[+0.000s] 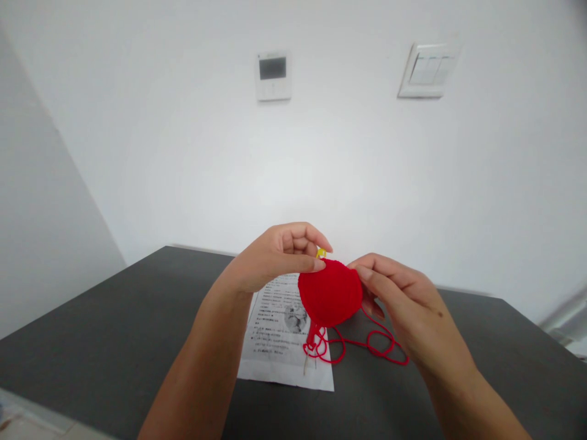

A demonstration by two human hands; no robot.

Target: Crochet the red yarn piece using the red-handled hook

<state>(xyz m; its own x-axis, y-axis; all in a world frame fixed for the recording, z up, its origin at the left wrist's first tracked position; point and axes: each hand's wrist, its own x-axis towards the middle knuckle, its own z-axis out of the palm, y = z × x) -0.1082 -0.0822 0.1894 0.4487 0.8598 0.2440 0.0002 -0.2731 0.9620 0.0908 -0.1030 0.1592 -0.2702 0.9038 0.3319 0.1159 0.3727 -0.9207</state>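
Between my two hands is a round red crocheted piece (329, 294), held up above the table. The thumb of my left hand (288, 250) presses on its upper left edge, and a small yellow clip or marker (321, 253) shows beside those fingertips. My right hand (397, 284) pinches the right edge between thumb and fingers. Red yarn (380, 343) trails below in loose loops, partly over the paper. Under the piece hangs a small red strip or bundle (312, 337); its exact form is unclear.
A printed sheet (284, 373) with text and a grey picture lies on the dark table (174, 293), partly covered by the yarn. Behind stands a white wall with a small panel with a screen (274, 76) and a light switch (426, 70).
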